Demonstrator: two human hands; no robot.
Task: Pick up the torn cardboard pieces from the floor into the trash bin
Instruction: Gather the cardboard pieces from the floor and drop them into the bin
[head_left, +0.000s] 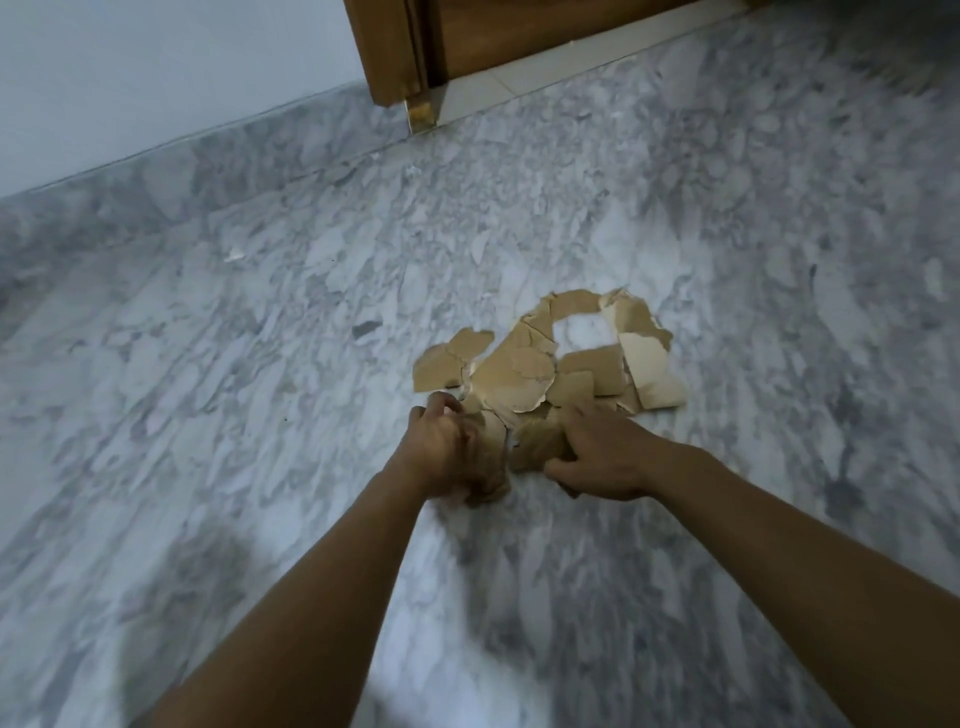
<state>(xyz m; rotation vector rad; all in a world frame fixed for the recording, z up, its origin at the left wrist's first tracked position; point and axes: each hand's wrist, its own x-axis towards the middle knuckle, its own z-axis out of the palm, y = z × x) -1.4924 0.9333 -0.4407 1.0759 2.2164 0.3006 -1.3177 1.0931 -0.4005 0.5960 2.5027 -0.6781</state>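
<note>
By one cardboard pile (545, 358), left hand (447, 449) and right hand (597, 460) each clutch torn pieces (535, 441).

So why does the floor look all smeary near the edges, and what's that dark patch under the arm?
Head view: the floor streaks toward the edges, probably from camera motion, worst at the right. The cardboard pieces in the middle look sharper. The dark patch is likely a soft shadow of the left arm in dim, bluish light.
</note>
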